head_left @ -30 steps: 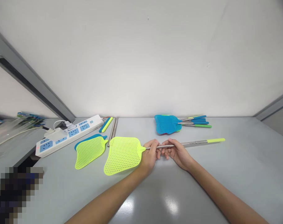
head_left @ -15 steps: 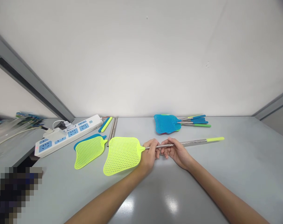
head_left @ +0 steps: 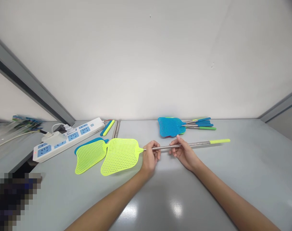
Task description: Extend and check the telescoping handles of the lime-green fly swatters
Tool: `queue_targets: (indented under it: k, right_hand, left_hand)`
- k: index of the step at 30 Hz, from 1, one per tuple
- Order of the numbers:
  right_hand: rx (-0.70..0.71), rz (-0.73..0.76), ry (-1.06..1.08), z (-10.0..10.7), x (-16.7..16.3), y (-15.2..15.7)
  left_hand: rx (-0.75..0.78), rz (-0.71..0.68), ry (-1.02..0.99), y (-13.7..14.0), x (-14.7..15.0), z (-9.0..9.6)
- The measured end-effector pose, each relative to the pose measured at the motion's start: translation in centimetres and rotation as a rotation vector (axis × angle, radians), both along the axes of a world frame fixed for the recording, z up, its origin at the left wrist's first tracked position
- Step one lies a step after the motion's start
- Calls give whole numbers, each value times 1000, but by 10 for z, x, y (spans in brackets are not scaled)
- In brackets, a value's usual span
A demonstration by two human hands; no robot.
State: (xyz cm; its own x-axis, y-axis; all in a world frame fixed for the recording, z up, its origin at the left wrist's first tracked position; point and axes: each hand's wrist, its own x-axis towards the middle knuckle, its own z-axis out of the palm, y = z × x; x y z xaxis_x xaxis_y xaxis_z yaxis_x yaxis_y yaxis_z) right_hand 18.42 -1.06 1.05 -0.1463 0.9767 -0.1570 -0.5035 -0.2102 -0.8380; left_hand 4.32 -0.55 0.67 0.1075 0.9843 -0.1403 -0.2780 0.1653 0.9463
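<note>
A yellow-green fly swatter point(head_left: 120, 156) with a metal telescopic shaft lies across both my hands, its perforated head to the left and its yellow grip to the right. My left hand point(head_left: 151, 157) is closed round the shaft close to the head. Farther along, my right hand point(head_left: 184, 153) pinches the same shaft between thumb and fingers, left of the grip. Beside the held head lie a loose yellow-green swatter head point(head_left: 90, 157) and a blue swatter head point(head_left: 91, 141), partly covered by it.
Several finished-looking swatters point(head_left: 171, 127) are stacked near the wall, handles pointing right. At left are a white power strip point(head_left: 69, 139) with plugs, blue and yellow grip sleeves point(head_left: 107, 128) and metal rods point(head_left: 116, 129). Plastic packaging point(head_left: 25, 126) lies beyond the frame post.
My left hand and the swatter head have shifted left. The gap between my hands is wider, with more bare shaft showing between them.
</note>
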Motion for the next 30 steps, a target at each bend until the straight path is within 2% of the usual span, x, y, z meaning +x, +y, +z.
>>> queue_targets:
  k: [5,9,11,14,16,19,23,30]
  right_hand:
    - [-55,-84,73,1,9,6]
    - [-58,-101,122,3,10,6]
    - [-62,-102,129,3,12,6]
    - [-35,-116,143,2,17,8]
    - [-5,-125,171,1,21,9]
    - [21,-130,181,-1,21,10]
    - [51,-123,125,-2,17,7]
    - [93,-77,91,-3,16,6]
  left_hand:
    - [0,19,-50,0,-1,0]
    - [79,-21,67,-2,-1,-1]
    - [92,-158,130,-4,0,-1]
    - [102,-448,222,-8,4,0]
    - [151,-537,277,-12,7,2]
    - [221,-522,314,-17,10,4]
    - [199,-496,326,-21,8,4]
    - [239,-555,354,-19,8,-5]
